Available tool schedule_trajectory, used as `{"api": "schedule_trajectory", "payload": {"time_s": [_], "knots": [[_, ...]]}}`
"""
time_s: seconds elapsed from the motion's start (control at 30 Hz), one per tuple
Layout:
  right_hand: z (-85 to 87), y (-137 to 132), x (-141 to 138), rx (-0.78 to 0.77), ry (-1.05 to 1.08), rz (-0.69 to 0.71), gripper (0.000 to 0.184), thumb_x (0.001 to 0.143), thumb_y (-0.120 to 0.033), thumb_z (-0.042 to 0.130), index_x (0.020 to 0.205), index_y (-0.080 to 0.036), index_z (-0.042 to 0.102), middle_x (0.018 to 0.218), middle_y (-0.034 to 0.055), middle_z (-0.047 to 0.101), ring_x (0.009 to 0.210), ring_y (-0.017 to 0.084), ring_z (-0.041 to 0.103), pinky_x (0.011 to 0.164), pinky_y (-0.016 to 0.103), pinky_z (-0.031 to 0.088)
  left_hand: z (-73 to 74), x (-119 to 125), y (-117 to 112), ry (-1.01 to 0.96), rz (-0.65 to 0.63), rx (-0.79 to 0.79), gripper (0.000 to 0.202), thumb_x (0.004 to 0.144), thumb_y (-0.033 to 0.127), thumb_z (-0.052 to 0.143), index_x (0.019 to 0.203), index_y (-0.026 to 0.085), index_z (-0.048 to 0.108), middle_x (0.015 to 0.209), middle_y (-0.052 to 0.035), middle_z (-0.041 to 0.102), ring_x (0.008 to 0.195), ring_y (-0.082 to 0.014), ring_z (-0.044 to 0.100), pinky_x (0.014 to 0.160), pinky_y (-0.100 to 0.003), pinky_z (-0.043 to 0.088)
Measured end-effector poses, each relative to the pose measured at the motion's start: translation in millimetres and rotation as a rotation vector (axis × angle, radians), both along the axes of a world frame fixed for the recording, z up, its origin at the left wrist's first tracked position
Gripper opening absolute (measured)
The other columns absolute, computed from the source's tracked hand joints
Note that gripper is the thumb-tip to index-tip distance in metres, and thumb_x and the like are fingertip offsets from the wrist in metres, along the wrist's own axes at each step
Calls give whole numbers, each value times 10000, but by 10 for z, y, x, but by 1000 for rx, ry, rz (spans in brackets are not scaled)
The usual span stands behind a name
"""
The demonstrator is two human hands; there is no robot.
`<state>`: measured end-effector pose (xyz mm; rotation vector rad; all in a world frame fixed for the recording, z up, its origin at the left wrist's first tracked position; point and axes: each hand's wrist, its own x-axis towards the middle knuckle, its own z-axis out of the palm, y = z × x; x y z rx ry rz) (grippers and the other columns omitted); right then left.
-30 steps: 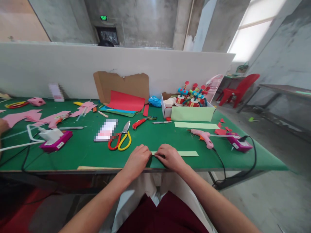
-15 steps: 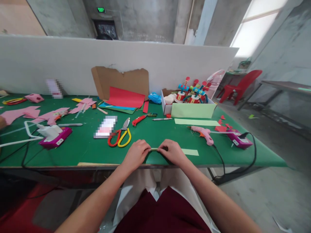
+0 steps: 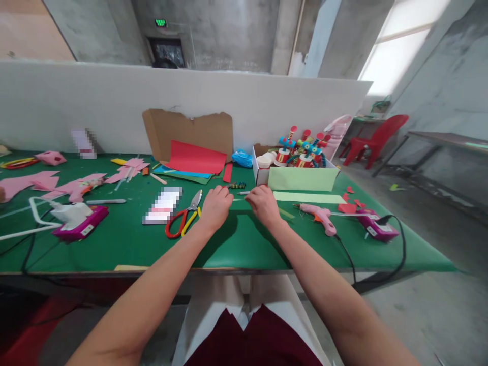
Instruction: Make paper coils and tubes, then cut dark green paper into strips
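Note:
Between both hands stretches a light green paper strip (image 3: 286,213), seen nearly edge-on, its loose end showing past my right wrist. My left hand (image 3: 216,207) is closed, fingers pinched at the strip's left part. The fingers of my right hand (image 3: 264,204) pinch it a short way to the right. Both hands are raised over the green table. Just left of my left hand lie scissors (image 3: 187,216) with red and yellow handles, partly covered by it. Behind the hands are a pen (image 3: 243,193) and a dark coiled piece (image 3: 238,185). Another light green strip (image 3: 308,197) lies flat behind my right hand.
A pink glue gun (image 3: 319,213) and a purple power strip (image 3: 377,223) with cables are on the right. At the back stands a box (image 3: 301,178) of colourful paper figures. Coloured paper sheets (image 3: 196,157), a blurred-out phone (image 3: 163,206) and another power strip (image 3: 82,223) are left.
Both hands have moved forward, away from the table's front edge, lifting the paper strip with them. The strip's free end has turned from flat to tilted. The view has shifted slightly.

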<state>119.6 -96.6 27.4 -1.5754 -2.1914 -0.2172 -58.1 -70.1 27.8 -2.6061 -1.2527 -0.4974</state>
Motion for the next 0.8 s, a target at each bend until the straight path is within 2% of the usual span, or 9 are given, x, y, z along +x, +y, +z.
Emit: {"api": "schedule_trajectory", "payload": {"time_s": [0.1,0.2,0.27,0.37,0.47,0.67,0.8], "knots": [[-191,44,22,-164,-64,49,221,908,-140,542,831,-159,748,829,103,637,850,219,503,750,334,373,-165,-3,87,76,-49,-93,271,854,57,403,766,164,636,843,-113,598,893,-244,517,766,-363,409],[-344,38,76,-201,55,82,149,887,-158,597,870,-162,745,842,80,648,850,197,524,774,309,397,-321,-53,107,38,-138,-148,251,838,57,421,788,168,640,836,-87,603,873,-219,529,779,-336,431],[-383,44,109,-199,155,93,87,858,-181,651,864,-174,738,851,62,654,866,186,541,798,300,408,-369,-88,127,-30,-188,-185,250,839,61,427,832,172,650,852,-74,613,882,-206,539,797,-324,441],[-380,71,130,-206,256,99,56,833,-180,685,856,-186,735,833,40,651,854,168,564,798,286,426,-384,-114,174,-114,-222,-252,234,858,91,448,877,173,666,873,-67,631,895,-196,558,814,-315,449],[-362,93,130,-208,285,108,52,821,-168,694,833,-189,741,823,36,658,842,160,582,793,276,438,-378,-110,202,-132,-224,-277,217,872,130,474,843,178,683,863,-66,637,892,-194,569,817,-312,451],[-369,76,139,-196,265,157,56,811,-177,700,772,-191,739,774,29,673,796,156,587,766,276,432,-363,-96,148,-35,-169,-191,246,864,119,462,808,177,695,868,-86,638,896,-210,565,808,-334,447],[-374,78,135,-266,365,75,47,803,-190,705,774,-182,742,738,12,649,704,127,576,672,239,420,-364,-111,155,-74,-171,-205,195,881,182,499,871,186,694,879,-69,647,903,-205,564,808,-327,446]]}}
